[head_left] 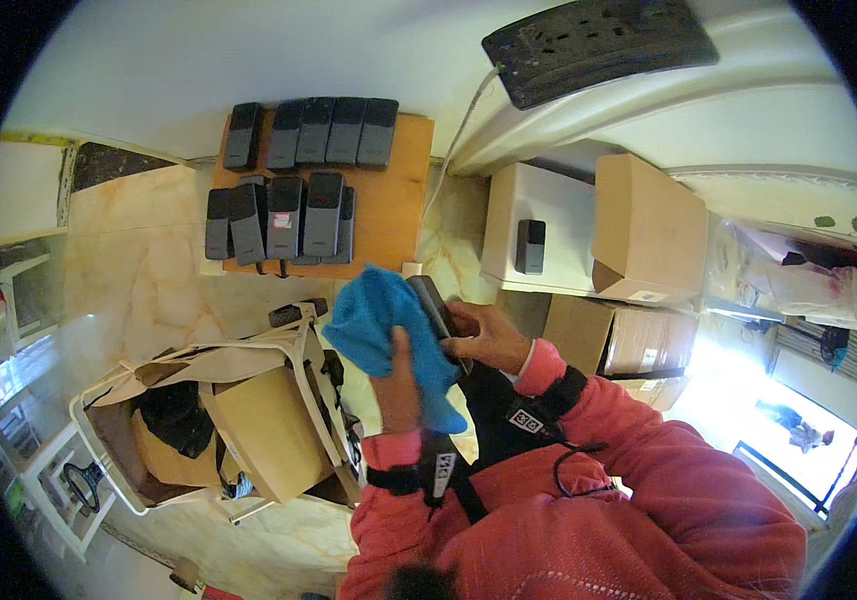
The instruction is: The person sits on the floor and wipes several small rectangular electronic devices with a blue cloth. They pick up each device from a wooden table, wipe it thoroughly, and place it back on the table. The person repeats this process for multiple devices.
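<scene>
My left hand is closed on a bright blue cloth, which bunches up around the fingers and hangs down beside the wrist. In my right hand a slim dark grey rectangular device is gripped between thumb and fingers, tilted. The cloth lies against the device's left side, and its far face is hidden. Just beyond my hands, several similar dark grey devices are set out in two rows on an orange-brown wooden board; a few overlap, and one bears a pale sticker.
To the right, another dark device lies on a white box beside cardboard boxes. At lower left stands a framed fabric cart holding a carton and a black bag. A black perforated panel with a cable is at the top.
</scene>
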Available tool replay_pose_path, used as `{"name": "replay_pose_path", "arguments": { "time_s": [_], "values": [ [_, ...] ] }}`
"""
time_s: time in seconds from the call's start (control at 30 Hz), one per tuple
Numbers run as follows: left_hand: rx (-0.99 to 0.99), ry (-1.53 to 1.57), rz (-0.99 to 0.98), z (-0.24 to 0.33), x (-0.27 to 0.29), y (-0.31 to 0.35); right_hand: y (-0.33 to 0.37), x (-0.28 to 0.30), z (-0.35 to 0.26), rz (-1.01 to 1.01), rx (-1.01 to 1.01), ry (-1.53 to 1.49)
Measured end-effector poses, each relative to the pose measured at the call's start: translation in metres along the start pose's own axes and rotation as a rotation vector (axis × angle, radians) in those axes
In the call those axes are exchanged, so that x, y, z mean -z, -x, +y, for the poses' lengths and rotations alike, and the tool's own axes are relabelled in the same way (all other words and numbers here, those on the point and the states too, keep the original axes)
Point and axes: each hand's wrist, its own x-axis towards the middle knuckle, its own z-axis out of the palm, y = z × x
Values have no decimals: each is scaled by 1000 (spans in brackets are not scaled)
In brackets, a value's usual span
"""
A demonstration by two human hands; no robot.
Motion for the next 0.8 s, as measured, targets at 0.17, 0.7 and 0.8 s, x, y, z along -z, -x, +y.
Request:
{"name": "replay_pose_path", "arguments": {
  "time_s": [0.17, 0.7, 0.8],
  "values": [
    [-86, 53, 150, 13, 30, -8, 46, 16, -23, 82, -48, -5],
    [249, 162, -265, 2, -20, 70, 64, 20, -39, 113, 298, 354],
    [27, 44, -181, 7, -28, 63, 76, 14, -38, 62, 230, 520]
  ]
}}
